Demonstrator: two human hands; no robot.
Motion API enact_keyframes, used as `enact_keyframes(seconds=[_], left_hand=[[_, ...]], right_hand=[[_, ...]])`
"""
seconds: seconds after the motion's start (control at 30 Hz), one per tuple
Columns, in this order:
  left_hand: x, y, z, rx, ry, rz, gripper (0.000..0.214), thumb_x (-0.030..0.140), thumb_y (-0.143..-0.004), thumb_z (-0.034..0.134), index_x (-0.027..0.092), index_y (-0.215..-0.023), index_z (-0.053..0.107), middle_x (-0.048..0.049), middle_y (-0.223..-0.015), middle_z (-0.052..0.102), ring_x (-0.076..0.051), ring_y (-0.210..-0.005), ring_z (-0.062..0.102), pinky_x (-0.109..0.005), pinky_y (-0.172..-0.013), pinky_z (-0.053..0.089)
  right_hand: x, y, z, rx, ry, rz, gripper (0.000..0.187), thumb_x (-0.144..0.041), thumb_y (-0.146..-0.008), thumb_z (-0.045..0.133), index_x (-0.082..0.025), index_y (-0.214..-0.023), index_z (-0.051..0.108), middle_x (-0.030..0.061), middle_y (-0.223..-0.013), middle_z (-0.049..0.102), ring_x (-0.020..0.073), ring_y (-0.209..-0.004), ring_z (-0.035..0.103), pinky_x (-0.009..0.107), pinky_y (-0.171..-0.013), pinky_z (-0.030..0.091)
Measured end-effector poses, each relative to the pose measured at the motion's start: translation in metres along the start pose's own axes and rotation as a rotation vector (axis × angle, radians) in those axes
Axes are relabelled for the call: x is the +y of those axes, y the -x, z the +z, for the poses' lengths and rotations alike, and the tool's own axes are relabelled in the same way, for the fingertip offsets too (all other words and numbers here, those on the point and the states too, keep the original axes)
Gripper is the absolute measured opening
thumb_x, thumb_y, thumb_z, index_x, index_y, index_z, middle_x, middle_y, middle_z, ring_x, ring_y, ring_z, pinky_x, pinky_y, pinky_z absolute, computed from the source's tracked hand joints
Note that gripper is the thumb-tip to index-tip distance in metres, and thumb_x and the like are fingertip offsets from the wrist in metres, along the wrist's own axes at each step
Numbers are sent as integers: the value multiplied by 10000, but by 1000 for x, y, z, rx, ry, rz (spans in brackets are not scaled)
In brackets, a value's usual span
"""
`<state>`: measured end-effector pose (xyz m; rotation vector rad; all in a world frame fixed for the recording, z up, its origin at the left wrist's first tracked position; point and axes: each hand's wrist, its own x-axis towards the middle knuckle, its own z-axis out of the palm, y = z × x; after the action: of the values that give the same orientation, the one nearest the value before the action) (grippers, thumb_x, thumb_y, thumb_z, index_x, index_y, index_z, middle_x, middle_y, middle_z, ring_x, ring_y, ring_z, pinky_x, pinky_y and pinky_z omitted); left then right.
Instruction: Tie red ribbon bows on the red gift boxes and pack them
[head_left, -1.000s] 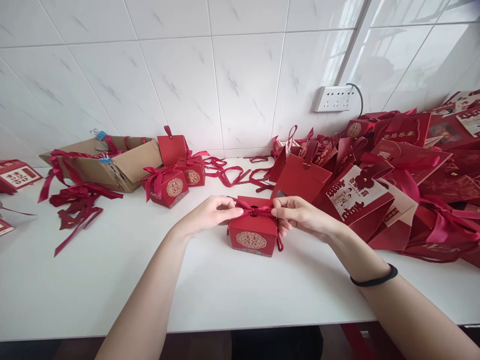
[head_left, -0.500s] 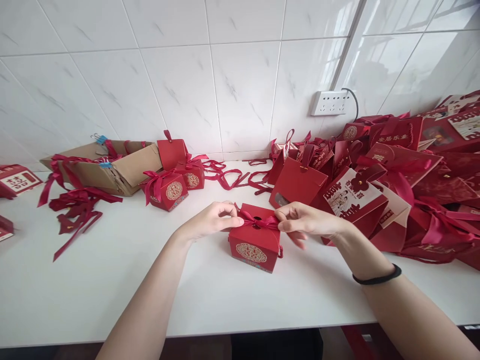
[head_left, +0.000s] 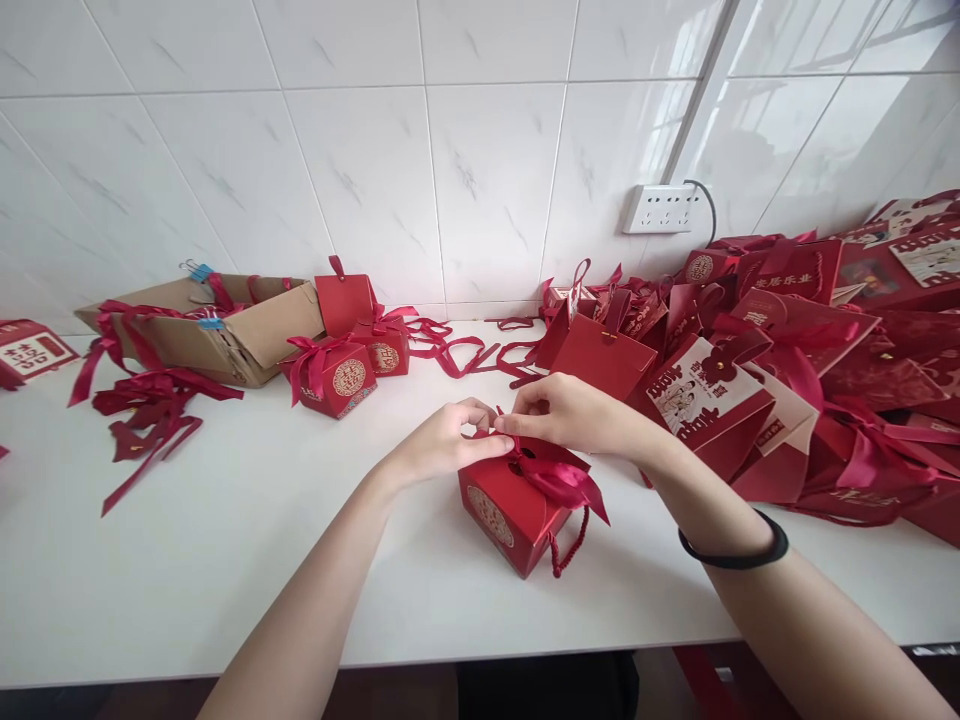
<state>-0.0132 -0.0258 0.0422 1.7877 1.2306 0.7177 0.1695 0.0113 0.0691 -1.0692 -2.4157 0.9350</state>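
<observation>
A small red gift box (head_left: 517,510) with a gold round emblem stands on the white table in front of me, turned at an angle. A magenta satin ribbon (head_left: 566,482) is tied on its top, one end spread over the right side. A red braided cord hangs from the box's right end. My left hand (head_left: 469,440) pinches the ribbon at the left of the top. Beside it, fingertips nearly meeting, my right hand (head_left: 559,412) is closed on the ribbon too. The fingers partly hide the knot and the ribbon's left part.
Two finished-looking boxes with bows (head_left: 337,378) stand behind to the left, near a cardboard tray (head_left: 255,335) with ribbons draped over it. Loose ribbons (head_left: 154,405) lie at the left. Many red boxes are heaped at the right (head_left: 750,400), below a wall socket (head_left: 661,210).
My right hand has moved left, from the ribbon's right side to beside my left hand. The box has turned, and the ribbon's right end now lies loose.
</observation>
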Motion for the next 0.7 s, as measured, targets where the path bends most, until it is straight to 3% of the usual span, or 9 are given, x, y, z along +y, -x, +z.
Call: enact_keyframes(seconds=[0.17, 0.3, 0.43, 0.6, 0.7], left_hand=[[-1, 0, 5, 93, -66, -46, 373, 514, -729, 589, 171, -622, 487, -16, -814, 536, -147, -718, 518, -266, -624, 393], [-2, 1, 9, 178, -136, -84, 424, 565, -620, 682, 169, -659, 536, -45, -978, 585, -163, -763, 551, -250, -601, 404], [-3, 0, 10, 152, -205, -89, 452, 584, -614, 685, 171, -646, 505, -42, -1063, 573, -150, -740, 542, -249, -575, 386], [-3, 0, 11, 139, -256, -69, 487, 596, -641, 664, 171, -610, 429, -25, -1005, 567, -111, -640, 470, -258, -548, 343], [-2, 0, 11, 146, -266, -69, 516, 617, -644, 652, 170, -597, 401, -20, -969, 562, -93, -587, 422, -264, -532, 320]], right_hand=[[11, 3, 8, 17, -243, 30, 353, -452, -798, 563, -162, -597, 551, -30, -562, 449, 80, -522, 361, 233, -477, 273], [18, 9, 15, 91, -481, 87, 348, -457, -764, 602, -158, -593, 553, -30, -591, 475, 75, -522, 378, 231, -484, 290], [24, 11, 25, 171, -616, 164, 320, -434, -727, 640, -159, -592, 549, -34, -567, 468, 71, -488, 384, 228, -450, 282], [26, 9, 28, 258, -785, 250, 354, -425, -697, 670, -178, -563, 455, -74, -478, 335, 42, -412, 261, 219, -395, 191], [27, 6, 29, 286, -810, 293, 352, -416, -729, 640, -184, -564, 433, -69, -463, 349, 42, -394, 246, 224, -380, 165]])
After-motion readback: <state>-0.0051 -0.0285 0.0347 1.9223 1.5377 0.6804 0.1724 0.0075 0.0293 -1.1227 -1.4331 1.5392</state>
